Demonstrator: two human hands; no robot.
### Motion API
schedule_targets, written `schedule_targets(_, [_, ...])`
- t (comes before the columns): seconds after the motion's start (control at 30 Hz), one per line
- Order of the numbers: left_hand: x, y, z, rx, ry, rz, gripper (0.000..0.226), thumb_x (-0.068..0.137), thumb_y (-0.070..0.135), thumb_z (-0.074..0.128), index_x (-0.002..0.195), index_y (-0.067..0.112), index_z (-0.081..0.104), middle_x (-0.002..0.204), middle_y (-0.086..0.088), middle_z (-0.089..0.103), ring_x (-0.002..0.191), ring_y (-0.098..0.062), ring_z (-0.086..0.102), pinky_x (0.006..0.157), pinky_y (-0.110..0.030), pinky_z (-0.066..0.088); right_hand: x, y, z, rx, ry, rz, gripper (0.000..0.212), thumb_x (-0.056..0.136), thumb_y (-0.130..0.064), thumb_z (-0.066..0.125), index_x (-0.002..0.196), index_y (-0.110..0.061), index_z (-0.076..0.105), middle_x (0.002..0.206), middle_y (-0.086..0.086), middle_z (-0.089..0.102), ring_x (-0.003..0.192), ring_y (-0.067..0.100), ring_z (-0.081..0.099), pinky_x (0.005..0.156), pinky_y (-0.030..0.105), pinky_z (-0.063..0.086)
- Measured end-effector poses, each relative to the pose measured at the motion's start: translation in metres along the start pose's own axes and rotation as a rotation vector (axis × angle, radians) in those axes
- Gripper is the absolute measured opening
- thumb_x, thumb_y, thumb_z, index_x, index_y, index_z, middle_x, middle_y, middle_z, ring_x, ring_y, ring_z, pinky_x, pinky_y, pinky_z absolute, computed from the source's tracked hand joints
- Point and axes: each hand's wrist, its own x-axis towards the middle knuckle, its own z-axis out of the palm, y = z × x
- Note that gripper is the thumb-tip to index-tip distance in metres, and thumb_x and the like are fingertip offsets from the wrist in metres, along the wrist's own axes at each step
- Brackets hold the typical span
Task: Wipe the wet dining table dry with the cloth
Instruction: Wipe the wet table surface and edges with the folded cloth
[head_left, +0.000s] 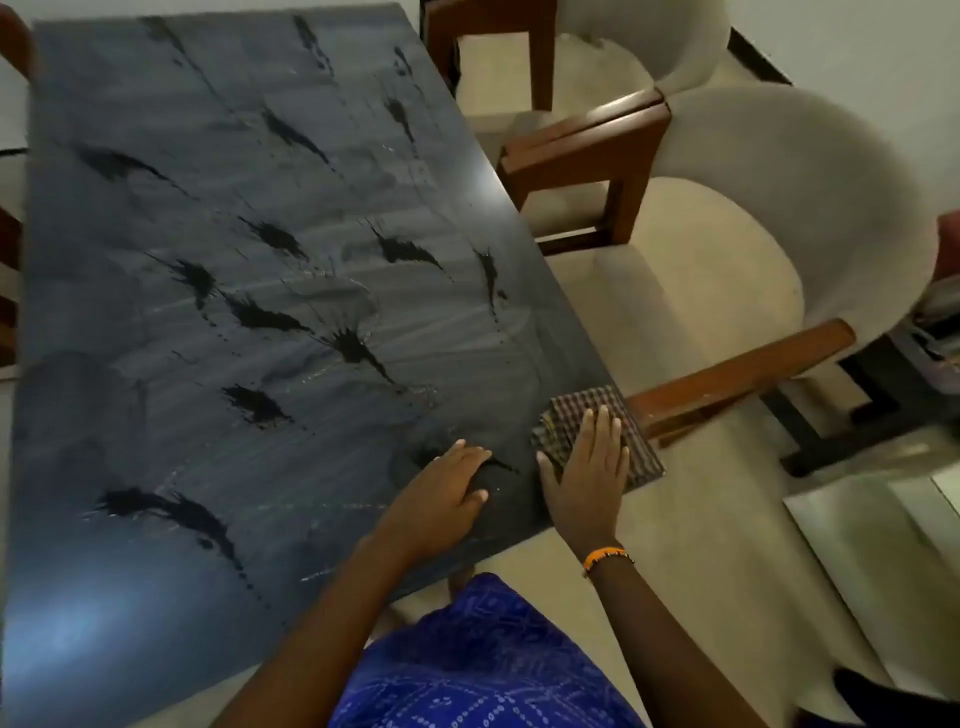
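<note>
The dining table (156, 364) has a dark grey glossy top with black splash marks and faint wet streaks across it. A folded checked cloth (582, 410) lies at the table's near right edge, partly over the rim. My right hand (584, 467) presses flat on the cloth, fingers together and pointing away from me. My left hand (444, 491) rests palm down on the tabletop just to the left of the cloth, fingers slightly spread, holding nothing.
Two cushioned chairs with brown wooden arms stand along the table's right side, one near (727, 291) and one farther back (597, 67). A wooden arm (737, 374) reaches close to the cloth. Pale floor (857, 545) lies on the right.
</note>
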Motion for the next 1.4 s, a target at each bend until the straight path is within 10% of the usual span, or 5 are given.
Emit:
schedule_targets(0.27, [0.010, 0.007, 0.006, -0.043, -0.004, -0.012, 0.040, 0.095, 0.021, 0.046, 0.134, 0.016, 0.044, 0.143, -0.004, 0.043, 0.137, -0.017, 0.032, 0.108, -0.026, 0.025, 0.008, 0.006, -0.003, -0.101, -0.077, -0.003, 0.065, 0.094, -0.031, 0.050, 0.146, -0.001, 0.024, 0.153, 0.020, 0.026, 0.141, 0.034, 0.027, 0.114, 0.043, 0.027])
schedule_targets(0.53, [0.017, 0.015, -0.003, -0.295, 0.033, -0.099, 0.042, 0.094, 0.016, 0.049, 0.136, 0.016, 0.044, 0.135, -0.004, 0.052, 0.121, -0.013, 0.050, 0.101, -0.023, 0.037, 0.031, 0.010, -0.037, 0.007, -0.064, 0.074, 0.034, 0.092, -0.010, 0.041, 0.125, -0.008, 0.049, 0.110, 0.018, 0.066, 0.096, 0.036, 0.062, 0.075, 0.039, 0.049])
schedule_targets(1.0, [0.003, 0.003, -0.065, -1.134, 0.591, -0.499, 0.034, 0.091, 0.022, 0.054, 0.123, 0.015, 0.047, 0.123, -0.007, 0.058, 0.103, -0.018, 0.059, 0.084, -0.031, 0.051, 0.053, -0.093, -0.049, 1.936, -1.057, 0.459, 0.032, 0.084, -0.020, 0.051, 0.108, -0.004, 0.065, 0.107, 0.015, 0.071, 0.097, 0.026, 0.069, 0.083, 0.040, 0.057])
schedule_targets(1.13, [-0.018, -0.007, -0.072, -1.086, 0.635, -0.489, 0.038, 0.090, 0.010, 0.054, 0.127, 0.010, 0.045, 0.103, 0.000, 0.063, 0.087, -0.010, 0.062, 0.063, -0.017, 0.055, 0.050, -0.111, -0.037, 1.875, -1.182, 0.418, 0.046, 0.087, -0.034, 0.051, 0.122, -0.005, 0.058, 0.122, 0.017, 0.064, 0.113, 0.030, 0.061, 0.094, 0.046, 0.051])
schedule_targets(1.4, [-0.049, -0.054, -0.110, -1.015, 0.822, -0.584, 0.034, 0.094, 0.010, 0.047, 0.128, 0.008, 0.048, 0.126, -0.012, 0.056, 0.111, -0.025, 0.056, 0.075, -0.019, 0.049, 0.056, -0.210, -0.038, 1.498, -1.100, 0.235, 0.016, 0.092, -0.010, 0.053, 0.099, -0.009, 0.068, 0.088, 0.006, 0.075, 0.079, 0.020, 0.072, 0.059, 0.033, 0.059])
